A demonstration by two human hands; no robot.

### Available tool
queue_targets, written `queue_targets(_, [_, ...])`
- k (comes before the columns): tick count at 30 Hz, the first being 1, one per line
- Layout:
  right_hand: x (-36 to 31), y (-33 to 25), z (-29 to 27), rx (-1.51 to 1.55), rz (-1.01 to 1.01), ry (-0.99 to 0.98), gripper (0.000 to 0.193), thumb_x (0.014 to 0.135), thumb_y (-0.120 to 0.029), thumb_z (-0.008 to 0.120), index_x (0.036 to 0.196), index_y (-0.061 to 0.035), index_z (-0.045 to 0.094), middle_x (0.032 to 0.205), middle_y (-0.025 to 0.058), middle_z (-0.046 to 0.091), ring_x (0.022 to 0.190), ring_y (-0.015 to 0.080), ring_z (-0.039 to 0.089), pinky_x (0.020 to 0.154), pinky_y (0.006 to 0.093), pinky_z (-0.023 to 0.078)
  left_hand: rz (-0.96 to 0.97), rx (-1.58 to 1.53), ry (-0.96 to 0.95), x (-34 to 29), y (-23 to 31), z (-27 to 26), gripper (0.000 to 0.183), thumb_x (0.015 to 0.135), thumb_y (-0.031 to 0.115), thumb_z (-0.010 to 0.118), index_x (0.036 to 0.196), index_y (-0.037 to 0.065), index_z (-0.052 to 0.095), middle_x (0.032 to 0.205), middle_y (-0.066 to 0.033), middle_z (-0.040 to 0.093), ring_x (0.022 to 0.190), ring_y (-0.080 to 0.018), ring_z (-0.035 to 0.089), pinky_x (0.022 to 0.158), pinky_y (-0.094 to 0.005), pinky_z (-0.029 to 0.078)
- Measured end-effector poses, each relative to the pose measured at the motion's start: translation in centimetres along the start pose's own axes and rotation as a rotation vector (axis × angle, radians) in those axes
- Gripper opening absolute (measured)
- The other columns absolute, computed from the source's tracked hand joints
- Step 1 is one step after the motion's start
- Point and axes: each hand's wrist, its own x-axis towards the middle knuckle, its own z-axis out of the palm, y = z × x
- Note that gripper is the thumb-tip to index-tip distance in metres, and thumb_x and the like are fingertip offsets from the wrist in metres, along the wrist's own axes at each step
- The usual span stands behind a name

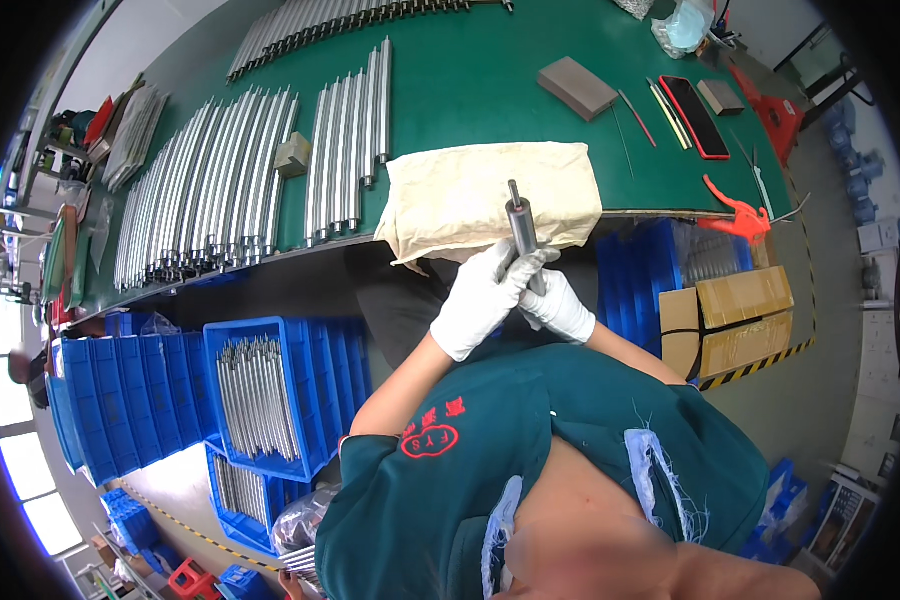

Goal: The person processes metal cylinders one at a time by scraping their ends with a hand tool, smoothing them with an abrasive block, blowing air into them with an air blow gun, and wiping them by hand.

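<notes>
A grey metal shaft (522,224) with a thin pin at its upper end stands tilted in front of my body, at the near edge of the cloth. My left hand (482,300), in a white glove, is closed on it with thumb and fingers. My right hand (562,308), also white-gloved, is closed round its lower part, just to the right. The shaft's lower end is hidden by the gloves. Beyond the hands, a cream cloth (490,185) lies folded on the green table (460,90) and hangs over its front edge.
Rows of metal shafts (205,180) lie at the left, with a small block (292,155) on them. A brown block (577,87), a red-edged phone (694,117) and a red air gun (738,215) are at the right. Blue crates (280,400) and cardboard boxes (745,310) stand below the table.
</notes>
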Motion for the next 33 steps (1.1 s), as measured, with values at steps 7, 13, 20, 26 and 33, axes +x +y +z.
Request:
queue_targets(7, [2.8, 3.2, -1.1, -0.389, -0.166, 0.084, 0.031, 0.08, -0.029, 0.07, 0.095, -0.0032, 0.062, 0.075, 0.0009, 0.062, 0.07, 0.0058, 0.054, 0.064, 0.0238, 0.047, 0.246, 0.107, -0.026, 0.1, 0.0, -0.6, 0.034, 0.092, 0.018, 0.053, 0.119, -0.003, 0.05, 0.098, -0.0087, 0.063, 0.09, -0.0145, 0.059, 0.083, -0.0277, 0.046])
queue_targets(13, [4.1, 6.9, -2.3, -0.513, -0.291, 0.067, 0.026, 0.08, -0.024, 0.07, 0.098, -0.0057, 0.063, 0.087, 0.0082, 0.066, 0.082, 0.0163, 0.063, 0.071, 0.0298, 0.049, 0.183, 0.281, -0.065, -0.5, 1.0, -0.2, 0.033, 0.09, 0.016, 0.054, 0.117, -0.004, 0.052, 0.098, -0.0092, 0.063, 0.088, -0.0138, 0.059, 0.082, -0.0261, 0.046])
queue_targets(20, [4.4, 5.5, -2.2, 0.035, -0.387, -0.032, 0.018, 0.081, -0.017, 0.065, 0.094, -0.0056, 0.064, 0.084, 0.0089, 0.066, 0.08, 0.0176, 0.064, 0.069, 0.0296, 0.049, 0.262, 0.305, -0.098, -1.1, 1.9, 0.3, 0.032, 0.084, 0.017, 0.058, 0.113, 0.002, 0.058, 0.09, -0.0112, 0.063, 0.081, -0.015, 0.059, 0.076, -0.0282, 0.047])
queue_targets(26, [4.5, 5.2, -2.8, -0.527, -0.606, -0.037, 0.013, 0.074, -0.015, 0.067, 0.083, -0.01, 0.059, 0.077, 0.0051, 0.057, 0.075, 0.0219, 0.058, 0.067, 0.0314, 0.046, 0.193, 0.212, -0.194, -1.5, 1.9, -0.2, 0.028, 0.081, 0.01, 0.053, 0.107, 0.002, 0.059, 0.082, -0.0079, 0.062, 0.063, -0.0129, 0.058, 0.061, -0.0244, 0.047])
queue_targets(33, [4.0, 6.5, -2.3, -0.705, -0.667, -0.023, 0.021, 0.077, -0.023, 0.065, 0.093, -0.011, 0.059, 0.085, 0.0079, 0.059, 0.08, 0.0264, 0.058, 0.07, 0.0359, 0.046, 0.144, 0.016, -0.278, -1.2, 1.6, -0.7, 0.022, 0.08, 0.012, 0.051, 0.097, 0.0, 0.06, 0.078, -0.0068, 0.06, 0.053, -0.0123, 0.056, 0.052, -0.0225, 0.046])
